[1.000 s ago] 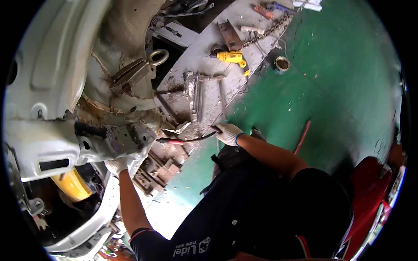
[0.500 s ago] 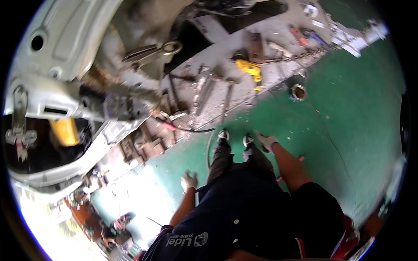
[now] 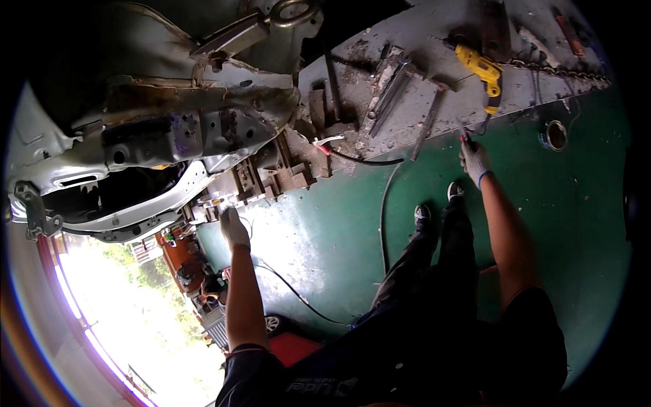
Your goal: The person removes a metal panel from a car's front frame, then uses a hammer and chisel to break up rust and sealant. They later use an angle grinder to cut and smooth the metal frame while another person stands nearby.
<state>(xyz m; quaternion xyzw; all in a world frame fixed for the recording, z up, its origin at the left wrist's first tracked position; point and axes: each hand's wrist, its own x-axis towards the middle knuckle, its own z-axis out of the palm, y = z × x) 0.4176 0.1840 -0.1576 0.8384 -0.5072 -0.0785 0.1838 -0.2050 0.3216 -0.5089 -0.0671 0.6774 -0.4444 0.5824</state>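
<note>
My left hand, in a pale glove, reaches beside the vehicle's front end, close to small items at the edge of the grey platform. Its fingers are blurred, and I cannot tell how they are bent. My right hand, gloved with a blue cuff, is at the platform's front edge, below the yellow power drill. Its fingers are closed around a small thing with a red part, whose kind I cannot make out. A hammer lies to the left of that hand.
The stripped vehicle body fills the upper left, with a metal clamp and ring above it. Metal bars, a chain and a red-ended cable lie on the platform. A round can stands on the green floor; hoses run across it.
My view has shifted, so the vehicle and tools appear elsewhere. Both arms have stretched forward, the left toward the vehicle's front end, the right toward the platform edge, where its fingers have closed.
</note>
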